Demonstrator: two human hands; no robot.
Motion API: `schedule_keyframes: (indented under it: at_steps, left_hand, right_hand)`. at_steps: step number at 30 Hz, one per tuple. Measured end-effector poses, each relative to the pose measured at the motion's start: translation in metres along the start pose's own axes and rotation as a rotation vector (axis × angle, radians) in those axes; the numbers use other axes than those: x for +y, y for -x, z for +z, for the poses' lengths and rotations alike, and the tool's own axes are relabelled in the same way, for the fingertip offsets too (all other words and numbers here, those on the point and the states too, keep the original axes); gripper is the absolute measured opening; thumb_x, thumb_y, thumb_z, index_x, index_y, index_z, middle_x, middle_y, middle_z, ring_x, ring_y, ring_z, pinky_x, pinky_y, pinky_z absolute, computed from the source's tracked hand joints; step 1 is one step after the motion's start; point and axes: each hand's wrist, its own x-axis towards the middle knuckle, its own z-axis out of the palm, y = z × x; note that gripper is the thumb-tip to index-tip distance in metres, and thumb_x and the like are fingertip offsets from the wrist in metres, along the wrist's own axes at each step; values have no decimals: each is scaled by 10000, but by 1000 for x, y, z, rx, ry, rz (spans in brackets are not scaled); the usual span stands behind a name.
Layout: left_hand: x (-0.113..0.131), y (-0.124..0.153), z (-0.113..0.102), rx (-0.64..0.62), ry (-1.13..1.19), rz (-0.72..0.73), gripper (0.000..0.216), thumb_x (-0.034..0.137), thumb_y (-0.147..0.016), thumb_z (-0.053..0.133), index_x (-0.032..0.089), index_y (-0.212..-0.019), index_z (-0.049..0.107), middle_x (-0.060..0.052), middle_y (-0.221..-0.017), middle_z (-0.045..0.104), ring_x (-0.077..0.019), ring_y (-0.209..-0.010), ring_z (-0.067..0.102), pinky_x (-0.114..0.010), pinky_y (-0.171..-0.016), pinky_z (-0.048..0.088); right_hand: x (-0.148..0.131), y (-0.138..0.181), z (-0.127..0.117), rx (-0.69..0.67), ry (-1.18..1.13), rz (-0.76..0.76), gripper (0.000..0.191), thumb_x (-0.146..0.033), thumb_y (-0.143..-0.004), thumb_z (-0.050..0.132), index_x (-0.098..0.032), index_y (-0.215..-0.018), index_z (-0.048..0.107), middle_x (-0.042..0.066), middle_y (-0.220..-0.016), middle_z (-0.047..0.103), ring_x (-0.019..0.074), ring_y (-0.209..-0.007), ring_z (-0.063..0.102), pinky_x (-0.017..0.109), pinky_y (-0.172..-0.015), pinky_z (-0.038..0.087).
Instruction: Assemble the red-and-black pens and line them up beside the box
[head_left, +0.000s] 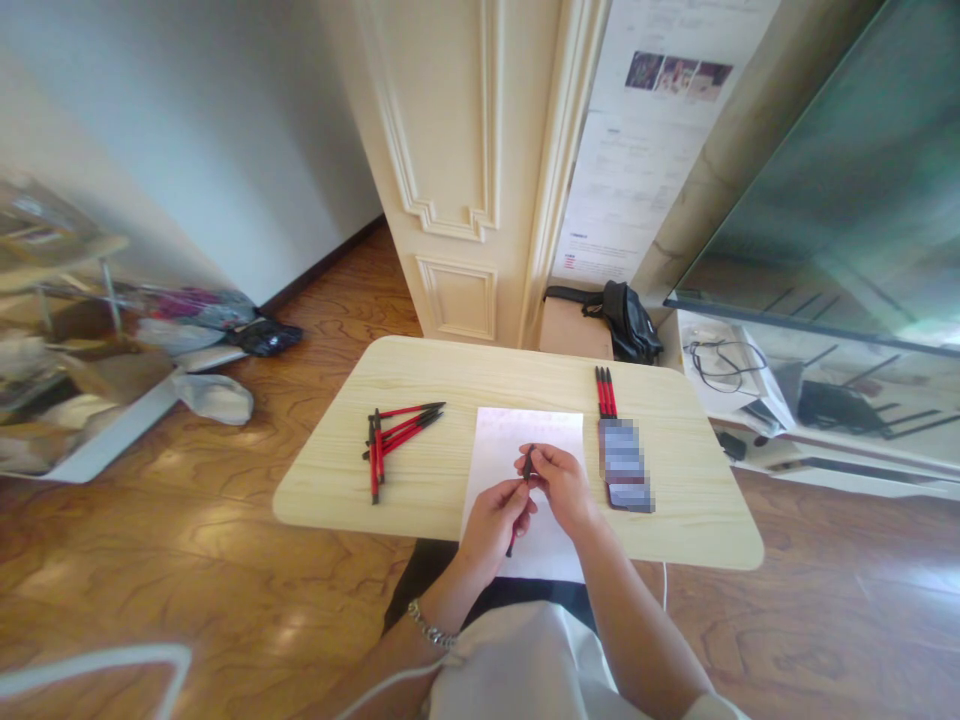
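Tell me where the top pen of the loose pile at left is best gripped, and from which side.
Pinch the top pen near its dark right end, which juts clear of the pile. Come from above, fingers across the barrel: it lies flat on the table, bare on its far side, with another pen close on the near side. The left hand is nearer.

Most of pen (528, 466) hidden inside left hand (493, 522) and right hand (564, 486); flat object (626, 466) beside paper (507, 436) pixelated

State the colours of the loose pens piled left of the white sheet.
The piled pens are red with black ends; head view.
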Motion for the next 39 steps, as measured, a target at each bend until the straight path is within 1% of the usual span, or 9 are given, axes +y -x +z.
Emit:
schedule_keyframes:
  at_steps: [5,7,10,16,21,26,30,35,39]
  left_hand:
    - [-2,0,-1,-5,-29,5,325,437,-830,560,156,-973,642,-4,-691,563,-67,-493,447,-193,-435,287]
    - [-2,0,-1,-8,-30,6,318,435,-832,558,156,-961,639,-4,-693,560,-67,-494,446,-192,-436,287]
    - [-1,0,-1,-15,-33,12,312,435,-832,557,149,-929,637,-8,-696,559,-70,-500,449,-192,-440,294]
    - [2,0,-1,-11,-70,15,364,459,-825,555,146,-992,634,-11,-692,559,-74,-487,445,-194,-429,294]
    - [4,1,-1,-9,-72,37,349,457,-828,550,147,-966,636,-8,-687,556,-71,-487,447,-193,-430,298]
    - [3,1,-1,-6,-66,39,352,458,-821,556,155,-984,634,-3,-683,565,-71,-479,452,-192,-414,293]
    - [1,0,-3,-18,-72,45,318,438,-834,548,148,-933,632,0,-667,557,-67,-485,450,-187,-423,300]
    - [2,0,-4,-15,-85,33,348,450,-830,547,154,-998,619,-7,-697,568,-74,-489,460,-187,-411,290]
    - [3,0,-3,-8,-72,31,364,463,-813,563,152,-996,612,3,-671,569,-79,-478,468,-193,-411,300]
  right_hand:
    - [-2,0,-1,97,87,-31,287,-413,-730,679,-172,-882,648,37,-762,640,144,-671,565,264,-578,456]
    - [-3,1,-2,76,81,-38,271,-402,-721,688,-170,-856,649,32,-739,641,138,-646,560,263,-576,450]
    - [-5,2,-2,-6,31,1,320,-441,-770,620,-165,-928,658,77,-860,672,169,-741,595,286,-620,466]
    - [-6,1,-1,75,90,-24,306,-429,-712,690,-169,-864,632,29,-732,643,138,-641,565,262,-576,458]
    - [-7,0,1,7,84,-2,365,-483,-777,598,-163,-950,640,79,-871,668,169,-743,596,283,-615,483]
    - [-7,1,1,40,128,-30,307,-437,-715,686,-163,-844,638,30,-715,641,142,-645,574,285,-621,479]
    - [-5,0,-1,-31,73,19,367,-472,-765,616,-165,-962,656,81,-887,675,177,-760,610,320,-678,488]
    - [-1,-2,-4,44,160,-33,321,-440,-724,678,-159,-877,645,28,-692,649,138,-610,577,290,-622,451]
    - [-5,0,-4,-7,168,4,359,-474,-757,618,-171,-946,655,72,-864,689,170,-733,614,303,-670,450]
